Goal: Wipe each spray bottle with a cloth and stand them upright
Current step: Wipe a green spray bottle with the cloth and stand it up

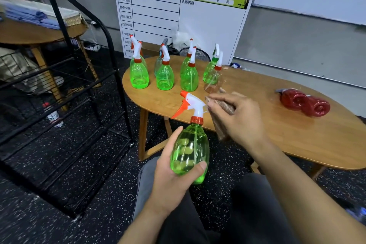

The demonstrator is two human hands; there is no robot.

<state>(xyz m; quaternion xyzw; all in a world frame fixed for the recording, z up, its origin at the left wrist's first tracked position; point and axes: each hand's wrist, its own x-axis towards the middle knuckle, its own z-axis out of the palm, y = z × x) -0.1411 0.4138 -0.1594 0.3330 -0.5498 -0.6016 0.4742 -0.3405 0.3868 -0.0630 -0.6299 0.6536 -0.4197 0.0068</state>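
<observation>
My left hand (170,172) grips a green spray bottle (190,152) round its body, holding it upright over my lap in front of the table edge. Its white and orange trigger head points left. My right hand (239,119) holds a brownish cloth (223,117) just right of the bottle's neck, close to the head. Several green spray bottles (165,75) stand upright in two rows at the far left of the wooden table (277,125), with one clear bottle (213,81) at the right end. Two red bottles (305,103) lie on their sides at the right.
A black wire rack (65,93) stands on the speckled floor to the left. A white and green schedule board (178,16) leans against the wall behind the table. A second wooden table (39,33) with folded cloths is at far left.
</observation>
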